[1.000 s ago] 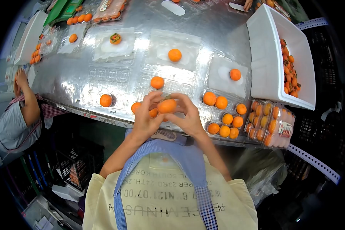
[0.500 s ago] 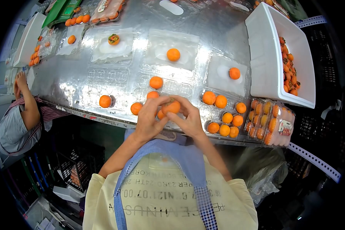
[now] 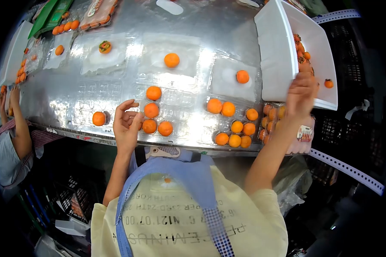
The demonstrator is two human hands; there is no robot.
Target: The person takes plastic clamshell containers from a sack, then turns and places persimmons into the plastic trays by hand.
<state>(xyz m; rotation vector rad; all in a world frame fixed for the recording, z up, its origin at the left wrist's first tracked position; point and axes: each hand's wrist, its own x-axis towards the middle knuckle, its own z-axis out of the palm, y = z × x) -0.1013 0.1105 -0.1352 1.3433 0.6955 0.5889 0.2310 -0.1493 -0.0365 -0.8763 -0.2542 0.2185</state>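
Nearest the wearer, the left hand (image 3: 126,124) hangs at the near edge of the metal table (image 3: 55,103), its fingers released and half curled. Just beside it, four orange fruits (image 3: 151,110) sit in a clear tray (image 3: 182,103) whose long axis runs left to right; they are round, with no long axis to read, smooth side up, their undersides hidden. To the right, a second clear tray (image 3: 222,122) carries eight such fruits. The right forearm partly covers packed trays (image 3: 302,141) beyond. The right hand (image 3: 302,94), motion-blurred, is at the near part of a white box (image 3: 276,68); whether its fingers grasp anything, I cannot tell. The box's long axis points away from the wearer, its wall hiding some of the leafy-topped fruits (image 3: 302,47) inside. Farther back, one fruit (image 3: 105,47) points its green calyx upward; a pink pack (image 3: 99,15) is cut off at the top edge.
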